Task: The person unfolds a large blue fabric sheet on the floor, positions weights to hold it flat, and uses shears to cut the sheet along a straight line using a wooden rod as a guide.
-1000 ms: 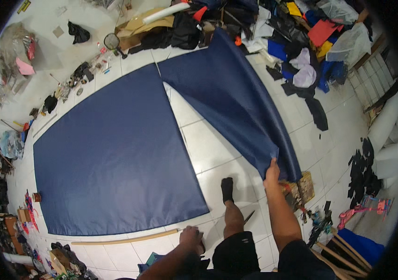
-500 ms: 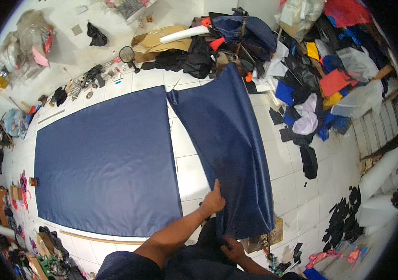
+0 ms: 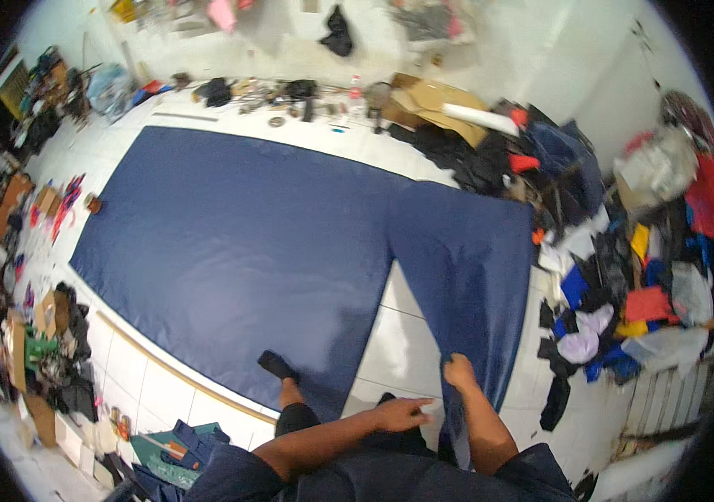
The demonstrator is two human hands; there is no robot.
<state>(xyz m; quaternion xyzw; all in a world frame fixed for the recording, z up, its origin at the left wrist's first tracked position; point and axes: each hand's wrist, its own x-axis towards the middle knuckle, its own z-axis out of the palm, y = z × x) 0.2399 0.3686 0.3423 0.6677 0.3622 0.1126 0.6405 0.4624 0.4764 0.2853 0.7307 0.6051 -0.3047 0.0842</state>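
Observation:
A large navy sheet [image 3: 240, 226] lies flat on the white tiled floor. A second, loose navy sheet [image 3: 482, 259] is at its right, its far end meeting or overlapping the large sheet's edge; their near parts are separated by a wedge of tile. My right hand [image 3: 460, 372] is closed on the loose sheet's left edge, and the fabric hangs in folds below it. Over the tile gap, just left of that edge, my left hand [image 3: 403, 413] has its forefinger stretched out and nothing visible in it. My foot in a black sock [image 3: 277, 366] rests on the large sheet.
A long wooden strip [image 3: 181, 368] runs along the large sheet's near edge. Piles of fabric scraps [image 3: 650, 305] and plastic lie at the right. Cardboard [image 3: 436, 109] and a white roll [image 3: 481, 119] stand by the far wall. A small tin [image 3: 92, 202] sits at the left edge.
The view has turned, and the loose sheet's far end has come against the large sheet. My left hand has left the loose sheet; my right hand has moved up and grips its left edge.

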